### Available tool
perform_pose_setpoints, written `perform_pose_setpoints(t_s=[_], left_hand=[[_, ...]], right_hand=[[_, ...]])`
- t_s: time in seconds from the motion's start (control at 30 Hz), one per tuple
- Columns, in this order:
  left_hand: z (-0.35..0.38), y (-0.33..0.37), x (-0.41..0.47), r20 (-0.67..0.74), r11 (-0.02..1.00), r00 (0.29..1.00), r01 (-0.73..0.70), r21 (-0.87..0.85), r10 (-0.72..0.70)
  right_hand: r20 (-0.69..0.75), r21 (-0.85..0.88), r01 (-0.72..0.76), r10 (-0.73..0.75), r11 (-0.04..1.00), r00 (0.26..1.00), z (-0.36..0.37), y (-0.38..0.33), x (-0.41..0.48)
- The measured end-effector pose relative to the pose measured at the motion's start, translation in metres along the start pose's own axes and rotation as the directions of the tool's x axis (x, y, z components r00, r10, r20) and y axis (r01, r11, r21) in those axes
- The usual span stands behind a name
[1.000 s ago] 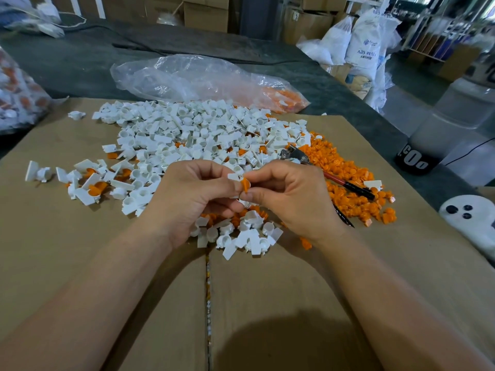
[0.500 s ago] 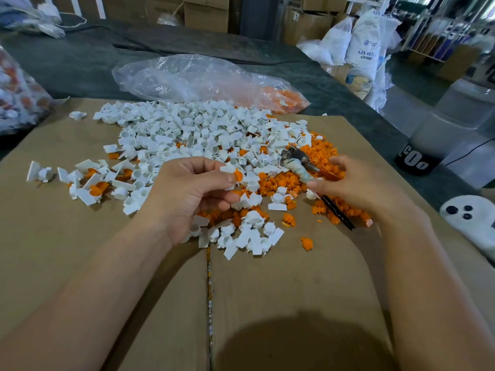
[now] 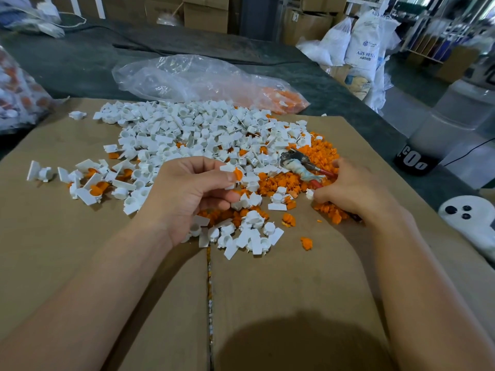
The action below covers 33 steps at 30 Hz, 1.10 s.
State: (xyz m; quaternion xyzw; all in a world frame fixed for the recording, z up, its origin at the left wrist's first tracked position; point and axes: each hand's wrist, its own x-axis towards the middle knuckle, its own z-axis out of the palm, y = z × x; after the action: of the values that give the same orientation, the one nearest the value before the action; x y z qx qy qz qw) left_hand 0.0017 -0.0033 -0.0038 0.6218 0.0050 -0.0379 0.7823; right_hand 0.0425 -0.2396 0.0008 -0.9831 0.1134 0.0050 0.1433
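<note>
The left hand pinches a capped white fitting above the heap, while well to its right the right hand, fingers curled, meets a small white piece on the orange caps, grip unclear, beside the pliers slanting towards it.

The right hand has let go of the capped white piece and moved right to grasp the pliers.

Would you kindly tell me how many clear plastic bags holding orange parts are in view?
2. One clear bag lies behind the white parts pile; a second bag sits at the left edge, partly cropped. Others may be hidden.
</note>
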Motion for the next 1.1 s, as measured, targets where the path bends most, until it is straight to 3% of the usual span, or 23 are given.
perform_pose_setpoints(t_s=[0.2,0.27,0.37,0.43,0.7,1.1], left_hand=[[0.001,-0.002,0.001,-0.018,1.0,1.0,-0.004,-0.019,0.004],[0.001,-0.002,0.002,-0.032,0.999,0.999,-0.01,-0.047,0.009],[0.001,-0.003,0.003,-0.075,0.996,0.997,-0.031,-0.089,0.024],[0.001,-0.003,0.004,-0.118,0.991,0.992,-0.06,-0.118,0.046],[0.0,-0.005,0.008,-0.192,0.983,0.974,-0.143,-0.114,0.119],[0.0,-0.004,0.008,-0.232,0.971,0.965,-0.165,-0.176,0.122]], right_hand=[[-0.071,-0.069,0.078,-0.083,0.995,0.994,0.002,-0.003,0.0],[-0.16,-0.002,0.131,-0.13,0.991,0.979,-0.001,-0.006,-0.001],[-0.333,0.114,0.288,-0.236,0.951,0.913,-0.006,-0.012,-0.009],[-0.355,0.124,0.396,-0.332,0.91,0.874,-0.008,-0.018,-0.018],[-0.107,0.317,0.555,-0.552,0.769,0.827,-0.011,-0.039,-0.047],[0.134,0.246,0.543,-0.583,0.803,0.802,-0.004,-0.051,-0.062]])
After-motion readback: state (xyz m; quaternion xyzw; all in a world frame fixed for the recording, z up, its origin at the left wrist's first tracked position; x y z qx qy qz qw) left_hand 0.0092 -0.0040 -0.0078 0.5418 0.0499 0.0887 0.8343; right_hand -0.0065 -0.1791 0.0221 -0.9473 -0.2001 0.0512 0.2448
